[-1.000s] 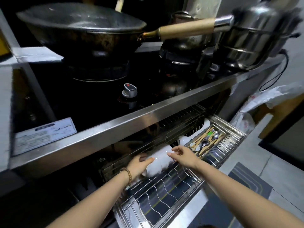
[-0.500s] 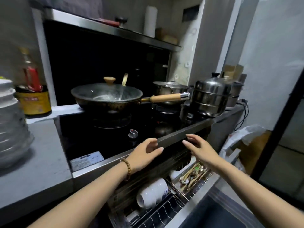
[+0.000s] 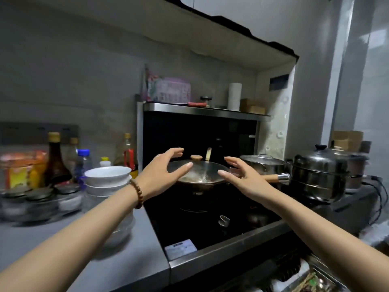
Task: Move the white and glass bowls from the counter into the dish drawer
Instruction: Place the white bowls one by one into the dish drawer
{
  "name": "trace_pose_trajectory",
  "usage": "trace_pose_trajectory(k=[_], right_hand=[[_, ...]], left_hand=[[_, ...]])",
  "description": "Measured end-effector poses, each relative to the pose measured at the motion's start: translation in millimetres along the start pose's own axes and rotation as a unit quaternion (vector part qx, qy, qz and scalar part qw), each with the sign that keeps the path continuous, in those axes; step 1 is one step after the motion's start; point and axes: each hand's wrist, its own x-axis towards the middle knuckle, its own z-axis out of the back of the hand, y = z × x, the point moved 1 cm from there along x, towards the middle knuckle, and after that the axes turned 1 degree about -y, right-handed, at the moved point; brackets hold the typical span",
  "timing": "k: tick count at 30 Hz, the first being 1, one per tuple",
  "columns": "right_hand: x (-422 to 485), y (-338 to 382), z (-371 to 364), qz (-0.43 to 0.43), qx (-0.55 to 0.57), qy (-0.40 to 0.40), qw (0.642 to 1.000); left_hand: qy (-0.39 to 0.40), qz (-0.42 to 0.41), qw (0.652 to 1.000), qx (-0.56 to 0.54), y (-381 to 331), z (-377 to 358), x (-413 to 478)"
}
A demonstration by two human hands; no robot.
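Stack of white bowls (image 3: 107, 179) sits on counter (image 3: 126, 260), left of both hands. Left hand (image 3: 161, 175) and right hand (image 3: 244, 178) raised, fingers spread, empty, over wok lid (image 3: 197, 170).

— Stack of white ceramic bowls (image 3: 107, 178)?
— Standing upright and nested rim-up on the grey counter (image 3: 130, 268), just left of the black cooktop (image 3: 210, 226).
— And the clear glass bowls (image 3: 124, 228)?
— Directly under the white ones, apparently carrying them as one stack. Blurred and partly hidden, so impossible to count.
— Stainless steel wire-rack dish drawer (image 3: 322, 267)?
— Pulled open at lower right, below the counter's front edge. Only a corner in view.
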Motion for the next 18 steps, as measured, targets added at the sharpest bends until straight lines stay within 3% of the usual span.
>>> trace_pose_trajectory(k=[9, 18], right_hand=[[49, 72, -96, 0.045, 0.024, 0.086, 0.995], [81, 87, -182, 0.048, 0.067, 0.173, 0.981]], left_hand=[[-0.085, 0.09, 0.989, 0.079, 62, 110, -28], [-0.066, 0.193, 0.978, 0.052, 130, 146, -57]])
